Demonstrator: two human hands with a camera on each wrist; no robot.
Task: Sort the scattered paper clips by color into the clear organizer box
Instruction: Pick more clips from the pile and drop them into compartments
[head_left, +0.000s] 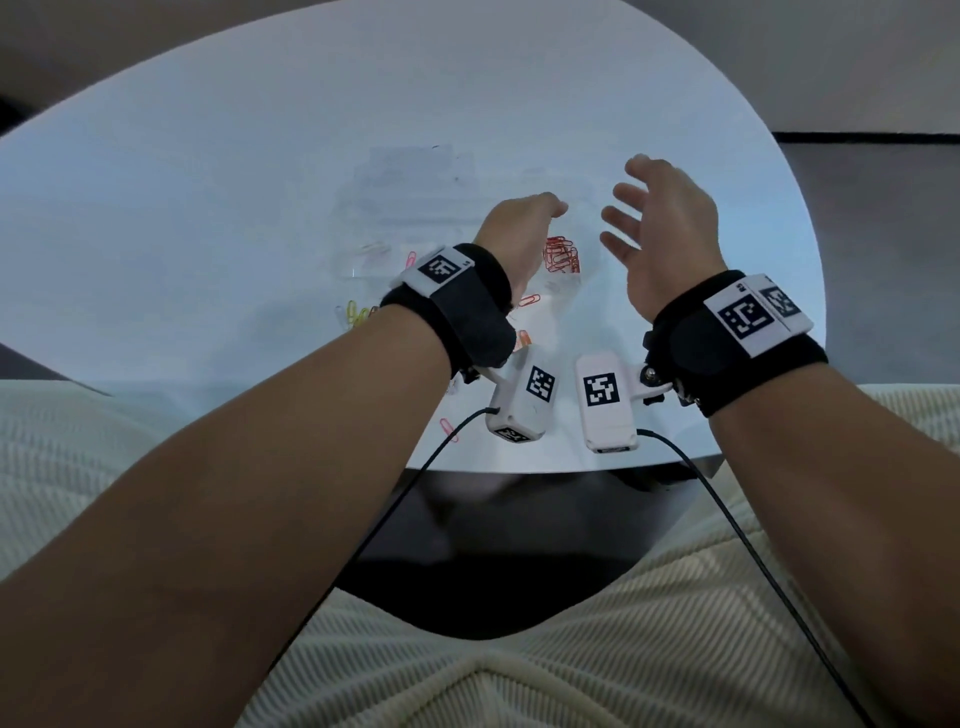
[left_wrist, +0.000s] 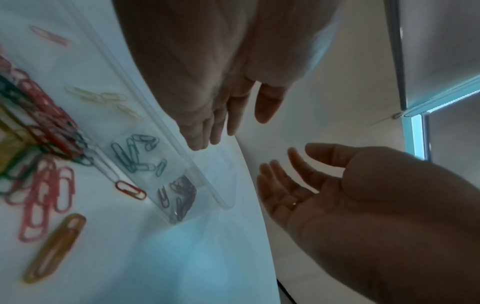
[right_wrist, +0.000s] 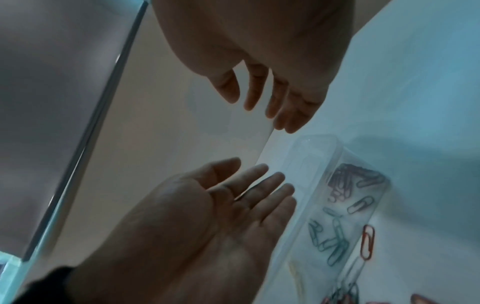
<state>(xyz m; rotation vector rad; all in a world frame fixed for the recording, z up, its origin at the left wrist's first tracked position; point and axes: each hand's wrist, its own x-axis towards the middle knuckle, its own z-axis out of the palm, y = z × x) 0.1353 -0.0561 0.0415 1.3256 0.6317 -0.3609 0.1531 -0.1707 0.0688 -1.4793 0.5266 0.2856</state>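
Note:
The clear organizer box (left_wrist: 221, 197) lies on the white table, faint in the head view (head_left: 363, 270). Its compartments hold blue clips (left_wrist: 135, 152) and purple clips (left_wrist: 182, 191), also seen as blue clips (right_wrist: 330, 240) and purple clips (right_wrist: 345, 179). My left hand (head_left: 519, 228) and right hand (head_left: 660, 228) hover above the box, palms facing each other, fingers straight, holding nothing. The wrist views show the left hand (left_wrist: 221, 102) and right hand (right_wrist: 272, 96) empty. A bunch of red clips (head_left: 561, 254) lies between the hands; whether it is inside the box I cannot tell.
Loose clips lie beside the box: a mixed red and green pile (left_wrist: 44, 115), pink ones (left_wrist: 46, 195), an orange one (left_wrist: 54, 246), a single red one (right_wrist: 367, 241). Yellow-green clips (head_left: 356, 314) and a pink clip (head_left: 447, 428) lie near the table's front edge (head_left: 519, 470).

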